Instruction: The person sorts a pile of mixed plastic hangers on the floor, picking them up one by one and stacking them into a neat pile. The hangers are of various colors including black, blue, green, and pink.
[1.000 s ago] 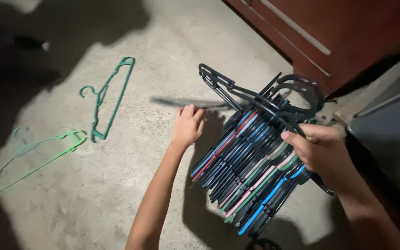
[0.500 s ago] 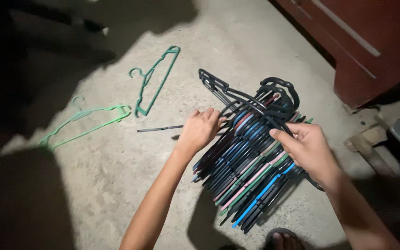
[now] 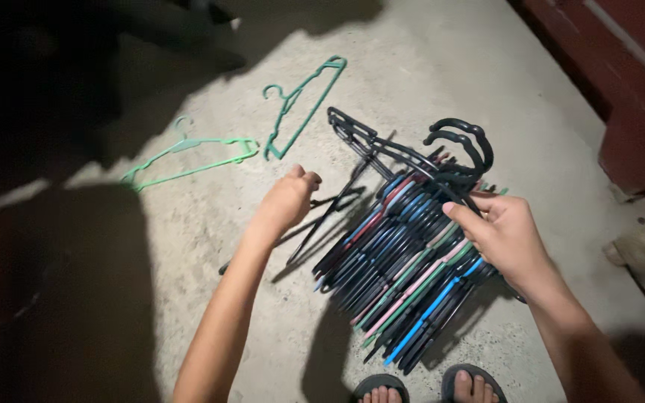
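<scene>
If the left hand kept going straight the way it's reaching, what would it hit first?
The left hand points up and away across the concrete floor. The dark green hanger looks to be the first thing in that line, though depth is hard to judge from this view.

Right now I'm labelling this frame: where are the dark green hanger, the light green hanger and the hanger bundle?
dark green hanger (image 3: 304, 104), head view, sloping arm.
light green hanger (image 3: 188, 160), head view, lower bar.
hanger bundle (image 3: 404, 269), head view, middle of stack.

Left hand (image 3: 287, 200) loosely curled, arm outstretched; right hand (image 3: 503, 231) closed in a grip.
</scene>
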